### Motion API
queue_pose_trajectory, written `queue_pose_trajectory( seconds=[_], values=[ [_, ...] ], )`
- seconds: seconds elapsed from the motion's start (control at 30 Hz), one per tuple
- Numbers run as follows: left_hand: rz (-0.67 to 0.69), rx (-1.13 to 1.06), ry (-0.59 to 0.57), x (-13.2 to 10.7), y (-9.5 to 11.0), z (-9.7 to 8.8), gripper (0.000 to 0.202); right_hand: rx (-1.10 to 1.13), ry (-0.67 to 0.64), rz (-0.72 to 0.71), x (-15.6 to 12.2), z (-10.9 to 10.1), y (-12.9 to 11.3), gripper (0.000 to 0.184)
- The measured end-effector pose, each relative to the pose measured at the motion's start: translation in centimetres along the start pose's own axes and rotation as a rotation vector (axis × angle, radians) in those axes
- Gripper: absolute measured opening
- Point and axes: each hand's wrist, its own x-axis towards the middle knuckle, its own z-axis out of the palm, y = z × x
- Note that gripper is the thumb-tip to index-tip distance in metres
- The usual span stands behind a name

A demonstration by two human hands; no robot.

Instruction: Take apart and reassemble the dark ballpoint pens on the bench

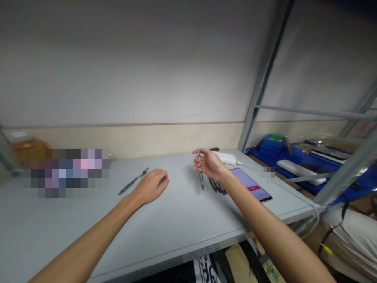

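Table [182, 224] spreads nearest, bearing the left hand [151, 185], its grip hidden, just right of 1 lying pen [132, 182]. Grouped pens [216, 186] and a phone [250, 184] flank the right wrist; well apart, the right hand [209, 162] clasps 1 near-upright pen [202, 181].

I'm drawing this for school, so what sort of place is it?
Probably a study or work corner; I can't tell which. You can see a flat, pale grey table, slim dark pens on it and a grey metal frame alongside.
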Motion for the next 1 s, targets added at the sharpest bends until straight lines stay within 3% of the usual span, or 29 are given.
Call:
queue_pose_trajectory(
  seconds=[0.13,0.3,0.43,0.53,0.67,1.0],
  values=[
    [-0.001,-0.008,-0.005,0.0,0.0,0.2,0.02,-0.452,0.108,-0.139,0.9,-0.4,2.0,0.014],
    [0.004,-0.035,0.002,0.0,0.1,0.2,0.018,-1.338,0.189,-0.296,2.0,-1.4,3.2,0.015],
    [-0.006,-0.077,-0.02,0.1,0.3,0.2,0.015,-1.716,0.276,-0.245,2.3,-1.8,4.0,0.024],
    [-0.009,-0.092,-0.029,0.1,0.4,0.2,0.014,-1.849,0.333,-0.183,2.2,-2.1,4.3,0.027],
    [-0.01,-0.085,-0.027,0.1,0.4,0.3,0.014,-1.926,0.36,-0.206,1.8,-2.8,4.2,0.027],
    [-0.011,-0.067,-0.027,-0.1,0.1,0.3,0.014,-1.886,0.35,-0.157,0.9,-4.0,3.9,0.031]
  ],
)
